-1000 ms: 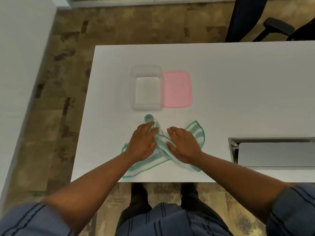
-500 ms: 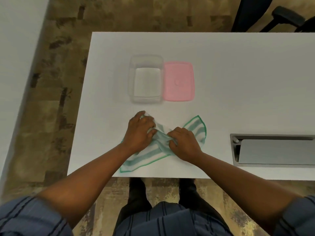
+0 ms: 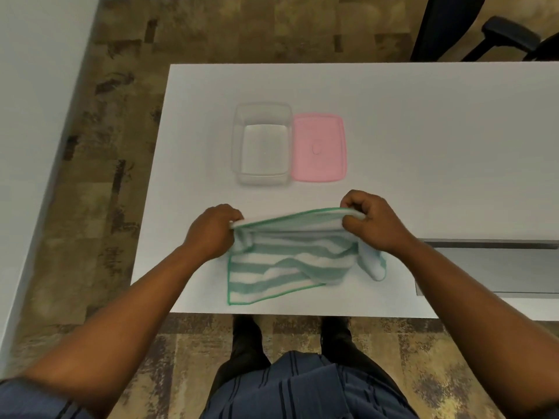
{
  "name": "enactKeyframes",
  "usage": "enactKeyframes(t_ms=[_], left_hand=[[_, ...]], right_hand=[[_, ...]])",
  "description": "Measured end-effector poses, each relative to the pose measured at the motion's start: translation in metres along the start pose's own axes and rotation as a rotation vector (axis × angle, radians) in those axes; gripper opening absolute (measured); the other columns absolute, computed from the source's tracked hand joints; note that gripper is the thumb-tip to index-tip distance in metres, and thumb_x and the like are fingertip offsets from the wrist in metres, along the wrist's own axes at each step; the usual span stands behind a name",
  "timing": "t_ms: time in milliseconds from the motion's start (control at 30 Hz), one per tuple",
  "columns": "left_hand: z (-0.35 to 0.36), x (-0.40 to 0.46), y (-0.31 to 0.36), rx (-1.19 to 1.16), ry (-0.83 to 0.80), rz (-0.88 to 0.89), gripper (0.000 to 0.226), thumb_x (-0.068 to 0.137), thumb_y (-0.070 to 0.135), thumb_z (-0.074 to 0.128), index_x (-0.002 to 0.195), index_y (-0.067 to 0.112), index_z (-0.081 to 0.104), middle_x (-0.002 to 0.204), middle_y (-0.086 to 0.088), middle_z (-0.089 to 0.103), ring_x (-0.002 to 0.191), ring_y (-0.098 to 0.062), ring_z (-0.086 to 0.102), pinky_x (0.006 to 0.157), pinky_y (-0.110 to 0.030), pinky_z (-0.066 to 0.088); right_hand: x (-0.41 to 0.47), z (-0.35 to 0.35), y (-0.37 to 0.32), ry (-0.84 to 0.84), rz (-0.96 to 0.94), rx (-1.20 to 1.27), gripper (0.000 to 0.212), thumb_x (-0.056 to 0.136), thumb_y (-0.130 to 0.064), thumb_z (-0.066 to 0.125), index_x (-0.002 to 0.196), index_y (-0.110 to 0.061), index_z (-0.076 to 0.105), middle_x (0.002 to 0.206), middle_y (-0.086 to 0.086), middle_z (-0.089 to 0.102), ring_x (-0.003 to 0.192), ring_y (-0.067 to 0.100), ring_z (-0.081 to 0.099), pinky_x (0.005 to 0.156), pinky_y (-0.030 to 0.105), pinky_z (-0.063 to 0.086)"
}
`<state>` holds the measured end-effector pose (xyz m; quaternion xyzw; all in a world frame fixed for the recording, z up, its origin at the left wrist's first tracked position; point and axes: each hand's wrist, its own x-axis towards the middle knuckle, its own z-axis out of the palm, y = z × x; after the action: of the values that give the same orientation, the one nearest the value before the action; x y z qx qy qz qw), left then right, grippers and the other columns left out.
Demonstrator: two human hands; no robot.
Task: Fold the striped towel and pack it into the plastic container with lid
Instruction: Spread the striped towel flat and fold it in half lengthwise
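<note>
The green-and-white striped towel lies partly spread near the front edge of the white table, rumpled in its lower right part. My left hand pinches its far left corner. My right hand pinches the far right corner, and the far edge is stretched between them, lifted a little off the table. The clear plastic container stands open and empty just beyond the towel. Its pink lid lies flat beside the container's right side.
A grey recessed cable tray is set into the table at the right, close to my right forearm. A dark office chair stands beyond the far right corner. Patterned carpet surrounds the table, and a pale wall runs along the left.
Both hands were together on the bunched towel in the middle. They have taken hold of it, moved apart and pulled its far edge out straight, spreading the towel wider.
</note>
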<state>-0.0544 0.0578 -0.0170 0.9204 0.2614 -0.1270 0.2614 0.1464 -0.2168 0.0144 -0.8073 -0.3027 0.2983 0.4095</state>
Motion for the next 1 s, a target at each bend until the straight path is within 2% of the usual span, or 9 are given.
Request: enactKeyframes(t_ms=[133, 233, 300, 433, 533, 667, 833, 900, 1000], left_hand=[[-0.030, 0.005, -0.014, -0.156, 0.094, -0.093, 0.037, 0.082, -0.009, 0.053, 0.101, 0.016, 0.073, 0.104, -0.007, 0.072, 0.091, -0.026, 0.066, 0.084, -0.037, 0.055], [-0.052, 0.012, -0.020, -0.100, 0.111, -0.149, 0.040, 0.084, -0.009, 0.051, 0.107, 0.017, 0.072, 0.106, -0.006, 0.070, 0.092, -0.027, 0.064, 0.081, -0.036, 0.054], [-0.062, 0.016, -0.024, 0.020, 0.064, -0.194, 0.043, 0.084, -0.004, 0.050, 0.113, 0.020, 0.070, 0.110, -0.006, 0.067, 0.091, -0.026, 0.060, 0.080, -0.037, 0.053], [-0.072, 0.021, -0.032, 0.238, -0.071, -0.209, 0.038, 0.084, 0.004, 0.050, 0.111, 0.025, 0.068, 0.107, -0.005, 0.065, 0.087, -0.025, 0.056, 0.079, -0.039, 0.053], [-0.077, 0.022, -0.031, 0.339, -0.133, -0.212, 0.021, 0.083, 0.012, 0.051, 0.089, 0.027, 0.066, 0.093, -0.001, 0.065, 0.082, -0.024, 0.060, 0.072, -0.035, 0.050], [-0.076, 0.023, -0.030, 0.342, -0.338, -0.210, 0.010, 0.082, 0.025, 0.055, 0.076, 0.022, 0.063, 0.083, 0.001, 0.064, 0.076, -0.019, 0.060, 0.068, -0.032, 0.047], [-0.061, 0.018, -0.025, 0.447, -0.679, -0.188, 0.014, 0.085, 0.022, 0.055, 0.079, 0.017, 0.065, 0.077, 0.001, 0.061, 0.077, -0.021, 0.059, 0.070, -0.030, 0.045], [-0.056, 0.018, -0.028, 0.465, -0.660, -0.193, 0.014, 0.084, 0.020, 0.053, 0.075, 0.018, 0.063, 0.079, 0.000, 0.063, 0.076, -0.020, 0.059, 0.070, -0.030, 0.046], [-0.048, 0.021, -0.031, 0.475, -0.424, -0.217, 0.012, 0.082, 0.022, 0.053, 0.084, 0.025, 0.064, 0.089, 0.003, 0.064, 0.085, -0.022, 0.063, 0.075, -0.034, 0.049]], right_hand=[[0.004, -0.020, 0.012, -0.288, 0.124, -0.386, 0.028, 0.076, -0.035, 0.083, 0.095, -0.030, 0.063, 0.090, -0.008, 0.062, 0.077, 0.010, 0.056, 0.071, 0.029, 0.047], [0.005, -0.028, 0.019, -0.500, 0.218, -0.766, 0.016, 0.082, -0.016, 0.065, 0.081, -0.030, 0.059, 0.088, -0.003, 0.064, 0.086, 0.022, 0.061, 0.073, 0.036, 0.049], [0.005, -0.034, 0.021, -0.504, 0.276, -0.821, 0.029, 0.084, -0.007, 0.054, 0.069, -0.032, 0.051, 0.079, -0.006, 0.058, 0.085, 0.024, 0.059, 0.066, 0.033, 0.044], [0.008, -0.045, 0.018, -0.384, 0.281, -0.619, 0.027, 0.085, -0.004, 0.053, 0.068, -0.025, 0.052, 0.071, -0.005, 0.055, 0.076, 0.023, 0.054, 0.059, 0.030, 0.035], [0.010, -0.056, 0.004, -0.377, 0.333, -0.363, 0.017, 0.081, -0.008, 0.057, 0.066, -0.017, 0.058, 0.061, -0.002, 0.055, 0.060, 0.017, 0.049, 0.058, 0.031, 0.034], [0.006, -0.058, -0.021, -0.576, 0.403, -0.064, 0.016, 0.066, -0.020, 0.058, 0.051, -0.019, 0.051, 0.052, -0.002, 0.044, 0.048, 0.012, 0.035, 0.050, 0.027, 0.026], [0.001, -0.043, -0.029, -0.763, 0.454, 0.153, 0.011, 0.065, -0.015, 0.060, 0.059, -0.012, 0.069, 0.057, 0.002, 0.060, 0.048, 0.013, 0.051, 0.047, 0.021, 0.040], [0.009, -0.041, -0.021, -0.670, 0.444, 0.111, 0.024, 0.067, -0.019, 0.062, 0.078, 0.001, 0.070, 0.070, 0.010, 0.067, 0.059, 0.021, 0.060, 0.056, 0.025, 0.047], [0.028, -0.035, 0.002, -0.318, 0.331, -0.153, 0.010, 0.082, -0.020, 0.064, 0.079, -0.011, 0.067, 0.079, 0.003, 0.068, 0.075, 0.024, 0.063, 0.065, 0.030, 0.046]])
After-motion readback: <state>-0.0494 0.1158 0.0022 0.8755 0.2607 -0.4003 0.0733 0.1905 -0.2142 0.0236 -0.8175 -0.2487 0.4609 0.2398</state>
